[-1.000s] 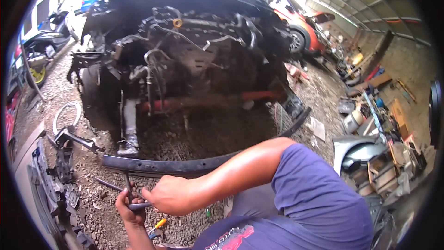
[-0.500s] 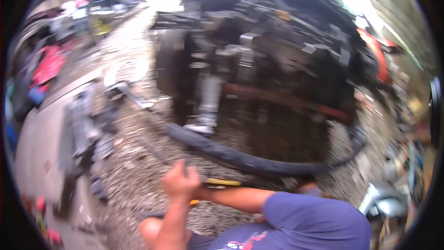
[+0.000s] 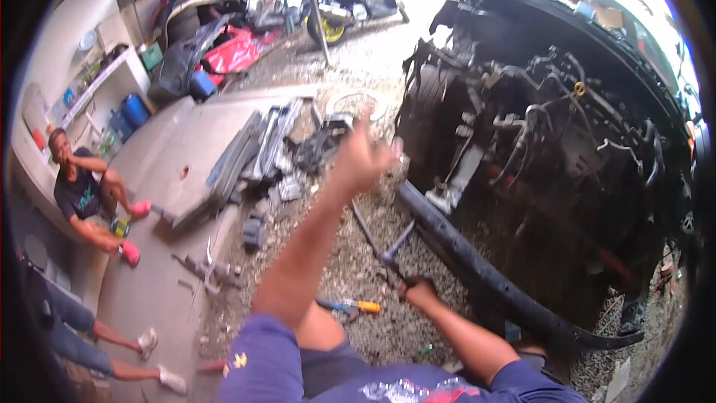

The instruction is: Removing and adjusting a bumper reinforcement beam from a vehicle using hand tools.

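My left hand (image 3: 364, 158) is raised out in front, its forefinger pointing away and the thumb apart; nothing shows in it. It is seen against the gravel, just left of the stripped car front. Lower and to the right, my right hand (image 3: 420, 291) is closed around the near end of a dark metal tool (image 3: 389, 257) with two long arms spreading apart like a Y. A long curved black bumper bar (image 3: 477, 257) lies just beyond that hand, across the car's front. On the gravel by my knee is a tool with an orange handle (image 3: 365, 306).
The stripped black car front (image 3: 567, 119), with loose wires, fills the right side. Grey car parts (image 3: 253, 157) lie on the concrete slab at left. One person (image 3: 89, 194) sits by the wall; another person's legs (image 3: 97, 336) are nearer. A scooter (image 3: 358, 4) stands at the back.
My view has swung left, bringing the seated person into sight. My left hand has lifted away from beside my right forearm and reached forward. My right hand now shows holding the metal tool.
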A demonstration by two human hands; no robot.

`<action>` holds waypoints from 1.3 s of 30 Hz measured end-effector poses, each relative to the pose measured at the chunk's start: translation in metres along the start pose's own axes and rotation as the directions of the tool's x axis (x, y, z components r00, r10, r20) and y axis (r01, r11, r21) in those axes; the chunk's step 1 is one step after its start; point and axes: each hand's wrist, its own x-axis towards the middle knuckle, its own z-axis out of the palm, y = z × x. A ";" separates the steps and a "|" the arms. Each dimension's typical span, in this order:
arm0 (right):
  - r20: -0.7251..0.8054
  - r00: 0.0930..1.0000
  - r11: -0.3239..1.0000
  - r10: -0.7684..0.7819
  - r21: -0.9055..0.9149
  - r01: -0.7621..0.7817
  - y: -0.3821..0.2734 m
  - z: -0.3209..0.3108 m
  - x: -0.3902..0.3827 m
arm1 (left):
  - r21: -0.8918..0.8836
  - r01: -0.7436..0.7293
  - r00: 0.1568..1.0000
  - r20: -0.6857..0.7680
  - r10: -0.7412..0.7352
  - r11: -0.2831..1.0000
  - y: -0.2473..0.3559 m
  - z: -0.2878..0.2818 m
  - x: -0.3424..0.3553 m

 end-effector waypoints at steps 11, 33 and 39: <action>0.227 0.961 0.959 -0.155 -0.199 0.202 -0.072 -0.131 -0.094 | 0.286 -0.199 0.979 0.101 0.177 0.937 0.096 -0.118 0.166; 0.410 0.908 0.495 -0.084 -0.774 0.395 -0.184 -0.154 -0.127 | -0.471 0.817 0.380 0.874 -0.304 -0.333 -0.083 0.097 -0.193; 0.193 0.935 0.642 -0.297 -0.684 0.345 -0.175 -0.142 -0.141 | -0.484 0.817 0.429 0.874 -0.229 -0.313 -0.080 0.098 -0.187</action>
